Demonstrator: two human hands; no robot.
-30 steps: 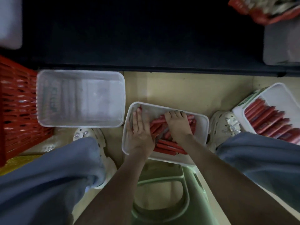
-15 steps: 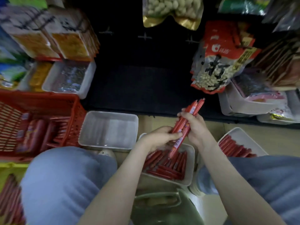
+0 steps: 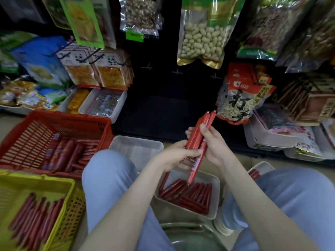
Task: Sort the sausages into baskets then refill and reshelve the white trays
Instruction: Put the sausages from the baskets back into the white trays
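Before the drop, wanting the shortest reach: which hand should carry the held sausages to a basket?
Left, probably. The left hand grips the sausages, as the right hand does, but the red basket and yellow basket both lie on the left.

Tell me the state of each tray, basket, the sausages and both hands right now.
Bundle of long red sausages: held up, tilted, in both hands.
Left hand: grips the bundle's lower part.
Right hand: grips the bundle higher up.
White plastic tray between the knees: partly filled with sausages.
White plastic tray beyond the left knee: empty.
Red slatted plastic basket: holds sausages.
Yellow plastic basket: holds sausages.
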